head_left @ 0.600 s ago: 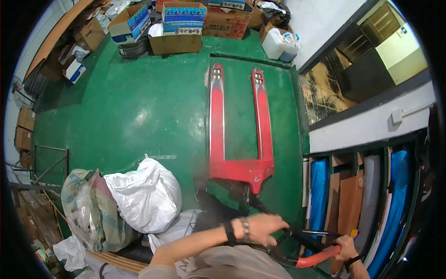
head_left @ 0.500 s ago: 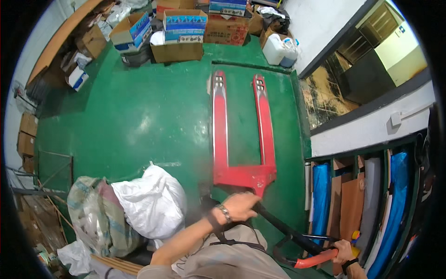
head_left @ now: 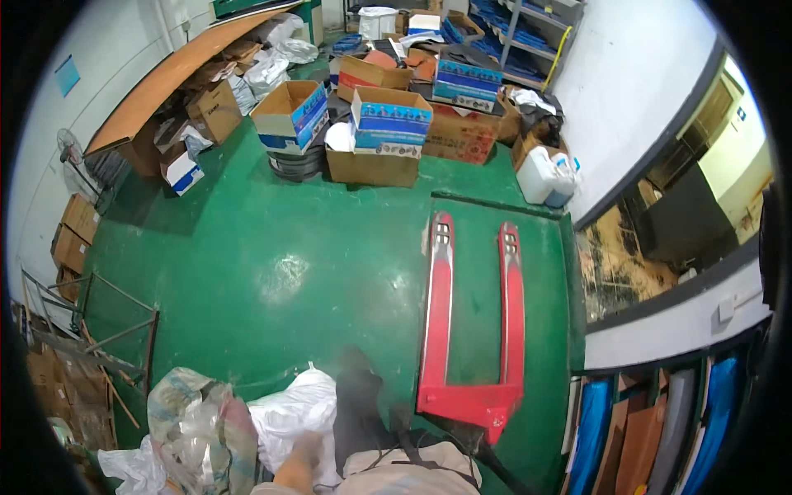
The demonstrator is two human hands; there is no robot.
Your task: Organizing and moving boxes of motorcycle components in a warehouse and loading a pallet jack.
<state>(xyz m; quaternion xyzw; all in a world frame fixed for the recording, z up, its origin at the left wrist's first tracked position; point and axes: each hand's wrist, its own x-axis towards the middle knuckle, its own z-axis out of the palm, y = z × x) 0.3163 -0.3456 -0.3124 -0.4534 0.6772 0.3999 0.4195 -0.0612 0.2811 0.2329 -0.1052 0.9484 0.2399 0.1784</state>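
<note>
My left hand (head_left: 307, 452), smeared by motion, is low in the picture, over the white sack (head_left: 290, 406). Whether its fingers are open or closed does not show. Beside that sack stands a greenish woven sack (head_left: 198, 425) with clear plastic in it. A red pallet truck (head_left: 470, 394) lies ahead to the right, its two forks pointing away from me. Its black handle bar (head_left: 505, 474) runs down to the lower edge, where its grip is cut off. My right hand is out of view.
Open cardboard boxes (head_left: 375, 169) and white jugs (head_left: 540, 176) stand at the back. On the right are a doorway (head_left: 635, 272) and a rack of upright sheets and blue rolls (head_left: 590, 437). A metal frame (head_left: 124, 338) stands left, near an orange-brown board (head_left: 177, 70).
The view has tilted up, showing more of the far room. My left hand has gone from beside the pallet truck's handle to the white sack. My right hand has left the picture.
</note>
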